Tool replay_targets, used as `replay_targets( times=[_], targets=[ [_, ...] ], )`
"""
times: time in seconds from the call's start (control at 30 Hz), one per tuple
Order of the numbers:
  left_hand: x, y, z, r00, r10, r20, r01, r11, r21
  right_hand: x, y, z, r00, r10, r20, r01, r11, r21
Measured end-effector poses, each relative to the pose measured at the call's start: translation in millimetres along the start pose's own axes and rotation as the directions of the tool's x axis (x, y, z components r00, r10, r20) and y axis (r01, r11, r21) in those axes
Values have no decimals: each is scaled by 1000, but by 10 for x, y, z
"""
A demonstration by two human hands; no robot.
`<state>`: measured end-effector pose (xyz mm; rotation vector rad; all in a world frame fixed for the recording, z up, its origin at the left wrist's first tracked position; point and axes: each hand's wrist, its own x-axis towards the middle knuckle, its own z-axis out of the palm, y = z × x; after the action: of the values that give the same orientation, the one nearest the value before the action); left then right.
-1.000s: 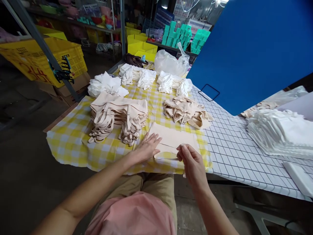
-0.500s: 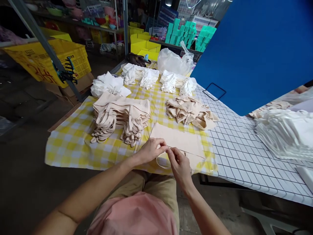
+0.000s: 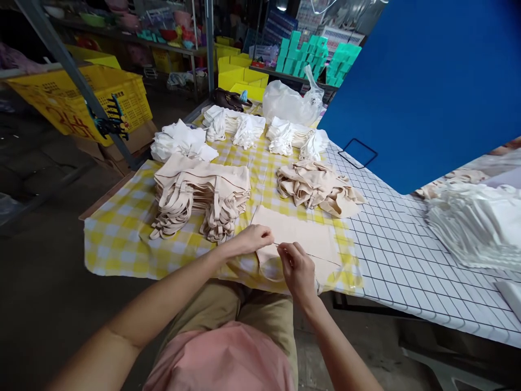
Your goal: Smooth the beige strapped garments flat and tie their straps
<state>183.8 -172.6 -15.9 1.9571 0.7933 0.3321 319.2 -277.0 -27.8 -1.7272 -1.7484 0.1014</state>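
Note:
A beige cloth bag (image 3: 297, 231) lies flat at the near edge of the table, its seam running across under my hands. My left hand (image 3: 257, 238) is closed over the bag's left part, thumb and fingers pressed together; what they grip is hidden. Just to the right, my right hand (image 3: 298, 267) pinches at the bag's top edge near the strap. A small gap separates the two hands. To the left stands a neat stack of beige bags (image 3: 203, 184) with straps hanging forward. Behind the flat bag sits a loose heap of beige bags (image 3: 319, 187).
White bags (image 3: 234, 122) in stacks and a white heap (image 3: 183, 140) stand farther back on the yellow checked cloth (image 3: 122, 241). Behind them is a clear plastic bag (image 3: 291, 103). A large blue panel (image 3: 415, 87) looms at right, near more white cloth (image 3: 476, 220). A yellow crate (image 3: 81, 100) stands left.
My left hand has moved slightly up and left, away from my right hand, and their fingertips are apart. The right hand stays nearly in place. The bag stacks have not moved.

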Motion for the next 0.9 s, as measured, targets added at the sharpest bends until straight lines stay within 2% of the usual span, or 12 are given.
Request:
replay_targets(
  times=[0.07,0.13,0.23,0.33,0.4,0.5,0.67,0.9],
  targets=[
    [88,-66,34,985,162,-58,-144,961,236,73,99,-2,994,113,12,-113,989,94],
    [165,-115,79,960,281,-6,-249,862,442,148,201,4,980,192,51,-198,969,148],
    [244,-133,137,941,323,104,-313,709,632,231,326,21,957,272,105,-287,940,185],
    [283,-116,164,934,330,139,-328,632,702,262,402,40,932,331,150,-359,905,230],
    [302,-120,171,936,333,118,-315,638,702,268,425,48,917,359,176,-395,882,257],
    [337,-162,179,951,307,33,-256,725,639,291,423,50,910,373,181,-411,864,290],
    [395,-229,179,972,231,-52,-181,868,462,401,376,47,951,269,153,-301,920,251],
    [460,-262,179,981,183,-70,-141,908,394,515,389,80,969,180,170,-204,969,136]
  ],
)
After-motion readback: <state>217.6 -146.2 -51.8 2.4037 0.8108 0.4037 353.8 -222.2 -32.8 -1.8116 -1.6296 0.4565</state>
